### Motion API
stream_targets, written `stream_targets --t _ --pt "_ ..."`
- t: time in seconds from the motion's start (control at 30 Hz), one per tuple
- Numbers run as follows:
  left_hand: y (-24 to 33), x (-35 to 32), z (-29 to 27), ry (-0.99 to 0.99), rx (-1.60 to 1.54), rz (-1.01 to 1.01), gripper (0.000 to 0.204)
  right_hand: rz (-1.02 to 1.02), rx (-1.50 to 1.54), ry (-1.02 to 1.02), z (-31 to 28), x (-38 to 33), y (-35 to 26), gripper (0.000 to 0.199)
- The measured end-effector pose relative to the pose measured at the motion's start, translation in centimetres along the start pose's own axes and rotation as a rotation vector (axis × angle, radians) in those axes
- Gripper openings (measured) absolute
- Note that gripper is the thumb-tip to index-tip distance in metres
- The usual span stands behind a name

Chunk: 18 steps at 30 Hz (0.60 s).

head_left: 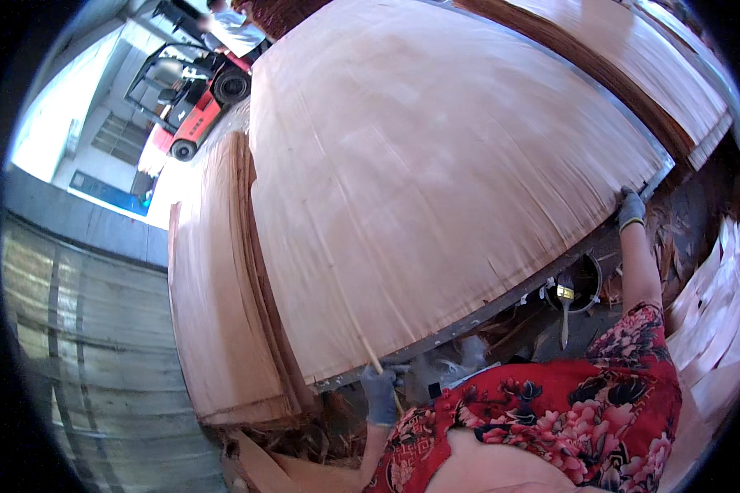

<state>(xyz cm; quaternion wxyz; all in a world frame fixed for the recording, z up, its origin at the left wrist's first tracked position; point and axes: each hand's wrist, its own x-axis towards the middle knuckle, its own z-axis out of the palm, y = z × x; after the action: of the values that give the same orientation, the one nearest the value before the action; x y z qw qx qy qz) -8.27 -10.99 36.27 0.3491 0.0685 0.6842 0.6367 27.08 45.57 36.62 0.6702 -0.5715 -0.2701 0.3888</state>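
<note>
A broad, pale wood veneer sheet [436, 164] lies spread in front of me, its near edge slightly split and wavy. My left hand [379, 396], in a grey glove, is closed round a thin wooden stick [373, 356] at the sheet's near left edge. The stick's far part lies over the veneer. At the near right corner, my right hand [631, 208], also gloved, grips the sheet's edge with its fingers curled; the fingertips are partly hidden.
Stacks of veneer stand at the left [214, 287] and far right [633, 66]. A paintbrush [565, 316] rests at a round container [596, 283] below the near edge. Veneer scraps [715, 287] lie at right. Beyond, a person [237, 33] is near a red forklift [193, 115].
</note>
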Motion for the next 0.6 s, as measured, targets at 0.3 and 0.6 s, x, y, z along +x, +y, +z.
stream_targets --t 0.3,0.6 --pt "0.8 4.7 4.5 -0.145 -0.087 -0.099 0.023 0.212 0.02 -0.082 -0.3 -1.3 0.3 0.034" --pt "-0.1 6.4 8.1 -0.317 -0.11 -0.101 0.022 0.162 -0.193 0.039 -1.1 -4.5 1.7 0.023"
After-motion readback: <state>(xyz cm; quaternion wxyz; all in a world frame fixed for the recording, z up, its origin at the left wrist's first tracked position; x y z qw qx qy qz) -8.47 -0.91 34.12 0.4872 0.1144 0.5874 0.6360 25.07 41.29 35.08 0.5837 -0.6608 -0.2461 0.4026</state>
